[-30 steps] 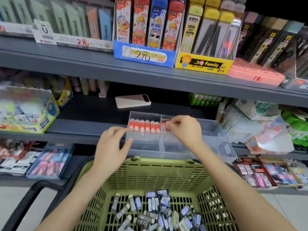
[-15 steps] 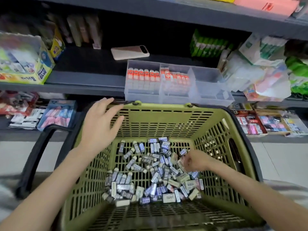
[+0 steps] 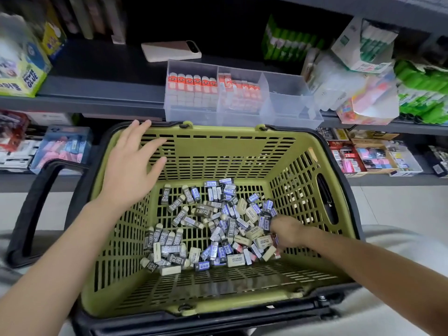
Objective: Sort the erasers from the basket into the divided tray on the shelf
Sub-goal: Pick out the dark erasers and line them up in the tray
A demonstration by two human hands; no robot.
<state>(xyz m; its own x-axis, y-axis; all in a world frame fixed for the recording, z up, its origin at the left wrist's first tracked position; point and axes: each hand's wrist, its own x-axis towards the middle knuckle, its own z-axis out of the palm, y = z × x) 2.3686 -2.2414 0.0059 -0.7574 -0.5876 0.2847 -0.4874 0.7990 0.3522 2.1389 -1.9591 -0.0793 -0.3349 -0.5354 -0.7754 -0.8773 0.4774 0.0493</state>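
The right hand [image 3: 288, 232] has its fingers buried among the erasers [image 3: 208, 229] by the right wall of the basket [image 3: 218, 151], any hold hidden; the glue box [image 3: 21, 69] on the shelf [image 3: 97, 93] is blurred, cut off at left

The green basket [image 3: 218, 151] stood open-topped, its floor bare left of the eraser pile [image 3: 218, 229]. The divided tray's [image 3: 242, 117] right compartment [image 3: 286, 100] lay free; red-sleeved erasers [image 3: 191, 81] occupied the other two.

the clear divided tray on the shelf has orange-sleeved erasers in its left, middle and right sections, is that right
Not quite. The head view shows the clear plastic divided tray holding orange-sleeved erasers in its left and middle sections only; the right section shows no erasers.
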